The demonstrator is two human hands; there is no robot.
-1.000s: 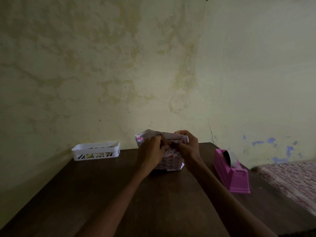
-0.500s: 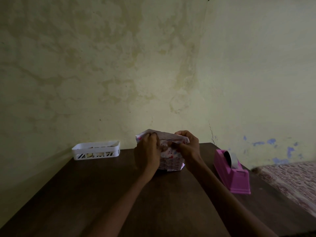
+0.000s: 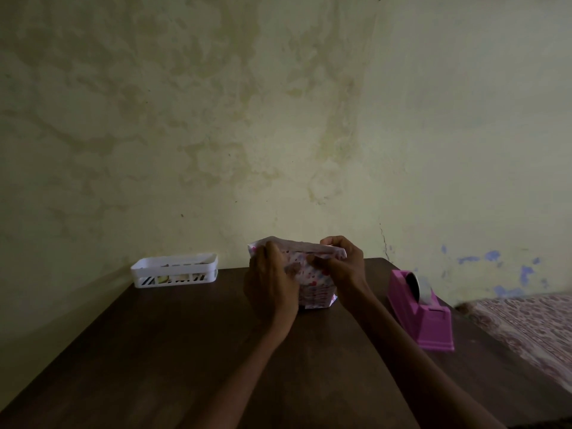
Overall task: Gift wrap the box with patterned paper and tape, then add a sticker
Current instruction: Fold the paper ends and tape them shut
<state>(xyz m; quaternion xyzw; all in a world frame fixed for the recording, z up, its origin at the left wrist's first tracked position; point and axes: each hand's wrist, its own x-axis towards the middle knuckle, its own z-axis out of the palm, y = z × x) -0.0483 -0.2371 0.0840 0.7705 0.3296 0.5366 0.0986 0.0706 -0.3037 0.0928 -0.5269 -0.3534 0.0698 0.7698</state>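
At the far middle of a dark brown wooden table (image 3: pixel 185 351), we hold a small box (image 3: pixel 312 292) that stands upright, loosely covered in white paper (image 3: pixel 301 258) printed with pink and red marks. Our left hand (image 3: pixel 269 283) grips the box's left side, back of the hand toward us, fingers pressed together and bent up round the top left corner. Our right hand (image 3: pixel 340 264) pinches the paper at the top right: the thumb lies on the near face and the fingers curl over the upper edge, where the sheet bunches into a ridge. A loose corner of paper sticks out at the bottom right of the box, on the tabletop.

To the left, well apart from the box and close to the stained yellow-green wall (image 3: pixel 216 134), sits a white slotted plastic basket (image 3: pixel 175 270) with small items inside, too dim to name. To the right, near the table's edge, rests a pink plastic tape dispenser (image 3: pixel 430 323) carrying a roll of clear tape (image 3: pixel 421 284). Beyond that edge lies a patterned reddish cloth (image 3: pixel 532 323).
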